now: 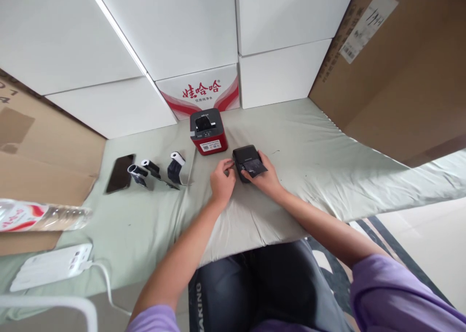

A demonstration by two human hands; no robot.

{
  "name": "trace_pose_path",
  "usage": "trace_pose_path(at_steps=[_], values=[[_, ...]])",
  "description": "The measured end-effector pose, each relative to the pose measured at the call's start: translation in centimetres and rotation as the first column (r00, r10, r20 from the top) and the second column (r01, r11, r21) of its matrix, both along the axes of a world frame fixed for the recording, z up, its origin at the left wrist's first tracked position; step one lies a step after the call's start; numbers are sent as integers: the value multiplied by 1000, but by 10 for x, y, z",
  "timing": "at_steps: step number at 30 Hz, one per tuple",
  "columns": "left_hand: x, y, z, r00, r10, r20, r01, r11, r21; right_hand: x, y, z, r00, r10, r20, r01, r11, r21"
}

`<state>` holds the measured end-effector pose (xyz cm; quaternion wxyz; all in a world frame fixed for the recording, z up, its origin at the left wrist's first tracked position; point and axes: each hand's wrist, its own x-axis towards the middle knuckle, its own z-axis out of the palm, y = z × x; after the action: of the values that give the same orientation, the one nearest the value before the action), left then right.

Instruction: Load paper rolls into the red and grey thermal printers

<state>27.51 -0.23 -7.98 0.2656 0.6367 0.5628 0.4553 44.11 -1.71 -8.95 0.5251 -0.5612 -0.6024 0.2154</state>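
A small black portable printer [243, 154] lies on the green cloth in front of me, with a dark strip of paper [255, 167] sticking out of its front. My right hand [268, 177] grips its right side, thumb at the near edge. At its left side is my left hand [222, 180], fingers curled and tips close to the casing; whether they pinch anything there is hidden. Just behind stands a red and black box-shaped printer [208, 137] with a dark strip in its top slot. To the left are several partly unrolled dark paper rolls [177, 159].
A black phone [121, 174] lies left of the rolls. Further left are a water bottle [45, 216] and a white power bank [51, 267] with a cable. White boxes [196, 26] line the back; a brown carton [411, 79] stands at right. The green cloth [306, 142] is wrinkled.
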Motion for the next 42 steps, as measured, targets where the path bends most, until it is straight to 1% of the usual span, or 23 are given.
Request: trace_pose_path(at_steps=[2, 4, 6, 10, 12, 16, 18, 21, 23, 26, 28, 29, 32, 35, 38, 42], values=[[-1, 1, -1, 999, 1, -41, -2, 1000, -24, 0, 0, 1, 1000, 6, 4, -6, 1000, 3], [-1, 2, -1, 991, -11, -131, 6, 999, -42, 0, 0, 2, 1000, 10, 4, -10, 1000, 9], [-2, 2, 1, 975, -29, -219, 21, 999, -39, 0, 0, 2, 1000, 10, 5, -10, 1000, 11], [-3, 0, 6, 936, -69, -344, 60, 998, -36, 2, 0, -1, 1000, 5, 12, -6, 1000, 16], [-4, -1, 8, 903, -97, -418, 86, 995, -45, 3, 1, -1, 1000, 8, 22, -8, 1000, 20], [-5, 0, 13, 802, -133, -583, 131, 990, -46, 4, 3, 2, 998, 24, 59, -25, 1000, 8], [-5, 1, 14, 775, -131, -619, 127, 991, -50, 3, 3, 3, 997, 26, 72, -26, 1000, 3], [-4, 1, 14, 790, -127, -600, 113, 992, -61, 2, 3, 2, 997, -5, 74, 4, 1000, 16], [-5, 1, 13, 811, -104, -576, 103, 994, -34, 1, 2, 2, 997, -19, 75, 17, 1000, 24], [-8, 3, 11, 845, 22, -535, 41, 994, 105, 0, 1, 5, 996, -2, 85, 1, 1000, 17], [-11, 5, 10, 868, 62, -493, 41, 980, 196, 0, 1, 8, 996, 13, 86, -13, 1000, 3], [-12, 6, 9, 881, 47, -471, 69, 972, 226, 0, 0, 9, 996, 18, 87, -18, 1000, -5], [-14, 11, 8, 913, -58, -403, 185, 941, 283, 1, 1, 10, 996, 24, 88, -23, 1000, -12], [-16, 19, 6, 939, -116, -324, 225, 919, 323, 2, 2, 7, 996, 23, 87, -23, 1000, 1], [-19, 27, 5, 950, -161, -266, 242, 921, 306, 3, 2, 4, 995, 19, 96, -19, 1000, -3], [-22, 31, 3, 935, -229, -271, 298, 921, 249, 2, 3, 0, 996, 10, 94, -10, 1000, -4]])
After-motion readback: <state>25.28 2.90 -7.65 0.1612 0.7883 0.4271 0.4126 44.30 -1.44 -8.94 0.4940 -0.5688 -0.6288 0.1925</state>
